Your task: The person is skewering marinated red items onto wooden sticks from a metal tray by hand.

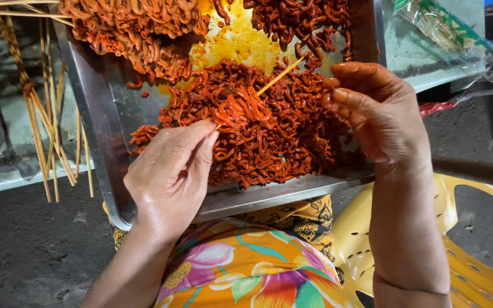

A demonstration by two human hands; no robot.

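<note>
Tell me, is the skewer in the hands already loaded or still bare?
Partly loaded: red marinated strips are bunched on the skewer near the left hand, while its end toward the right hand is bare.

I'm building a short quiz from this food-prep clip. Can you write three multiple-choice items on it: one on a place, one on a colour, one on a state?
1. Where do the loose bamboo skewers lie?
A. left of the metal tray
B. on the yellow chair
C. inside the tray

2. What colour is the marinated meat?
A. green
B. red-orange
C. white

3. What is the left hand doing?
A. resting flat
B. holding a knife
C. pinching meat on a skewer

Answers: 1 A, the sticks spread beside the tray's left wall. 2 B, the whole heap is red-orange. 3 C, its fingertips close on a threaded piece, while the right hand is at the stick's far end.
</note>
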